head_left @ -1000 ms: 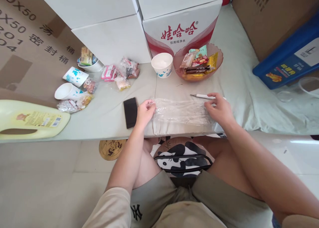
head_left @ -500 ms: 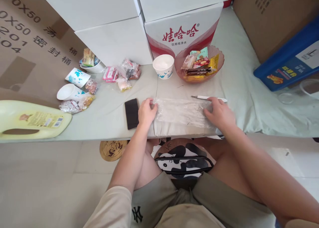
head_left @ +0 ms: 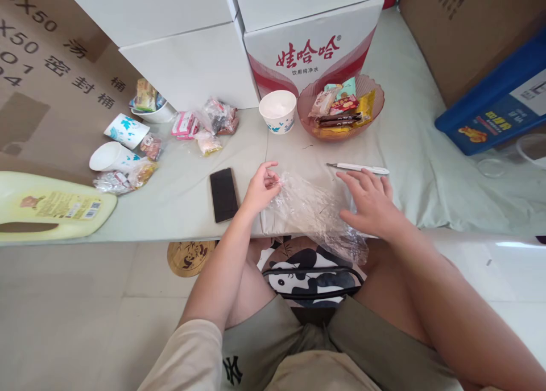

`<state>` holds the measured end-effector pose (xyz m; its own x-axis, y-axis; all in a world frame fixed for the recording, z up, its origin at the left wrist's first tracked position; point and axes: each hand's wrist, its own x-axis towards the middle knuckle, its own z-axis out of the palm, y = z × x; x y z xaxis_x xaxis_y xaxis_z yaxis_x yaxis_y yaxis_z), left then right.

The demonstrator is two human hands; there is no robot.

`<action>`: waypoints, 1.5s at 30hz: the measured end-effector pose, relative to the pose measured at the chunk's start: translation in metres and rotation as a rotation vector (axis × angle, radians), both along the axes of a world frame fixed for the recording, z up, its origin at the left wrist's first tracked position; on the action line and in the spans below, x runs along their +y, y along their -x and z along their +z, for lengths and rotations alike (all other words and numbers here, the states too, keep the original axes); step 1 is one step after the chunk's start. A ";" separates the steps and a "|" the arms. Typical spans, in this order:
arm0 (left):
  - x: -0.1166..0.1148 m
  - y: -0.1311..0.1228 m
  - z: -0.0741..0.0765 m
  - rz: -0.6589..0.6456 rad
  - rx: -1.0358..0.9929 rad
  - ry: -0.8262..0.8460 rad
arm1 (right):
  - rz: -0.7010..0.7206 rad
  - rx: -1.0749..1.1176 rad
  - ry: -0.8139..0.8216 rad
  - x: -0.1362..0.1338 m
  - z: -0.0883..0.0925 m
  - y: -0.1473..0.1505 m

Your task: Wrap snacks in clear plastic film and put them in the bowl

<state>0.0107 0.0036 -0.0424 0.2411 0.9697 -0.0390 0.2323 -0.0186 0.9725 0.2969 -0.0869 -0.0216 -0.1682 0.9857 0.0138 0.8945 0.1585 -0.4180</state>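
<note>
Left hand (head_left: pixel 261 188): fingers pinch one end of the crumpled transparent plastic film (head_left: pixel 307 208), which slants across the pale-green cloth-covered desk (head_left: pixel 187 192) past its front edge. Right hand (head_left: pixel 370 202): fingers spread beside the film; contact unclear.

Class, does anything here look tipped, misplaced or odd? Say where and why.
Yes. At left, a white paper cup lies on its side, though another cup beside the pink bowl stands upright. The clear plastic in the left hand extends past the front edge of the cloth.
</note>
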 end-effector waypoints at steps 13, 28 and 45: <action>-0.010 -0.013 0.022 -0.293 -0.317 0.217 | 0.259 0.767 0.636 0.032 0.005 0.040; -0.021 -0.037 0.021 -0.150 -0.601 0.671 | -0.221 1.189 0.320 0.040 0.009 0.047; -0.023 -0.050 0.020 -0.126 -0.288 0.526 | -0.255 1.160 0.277 0.039 0.007 0.043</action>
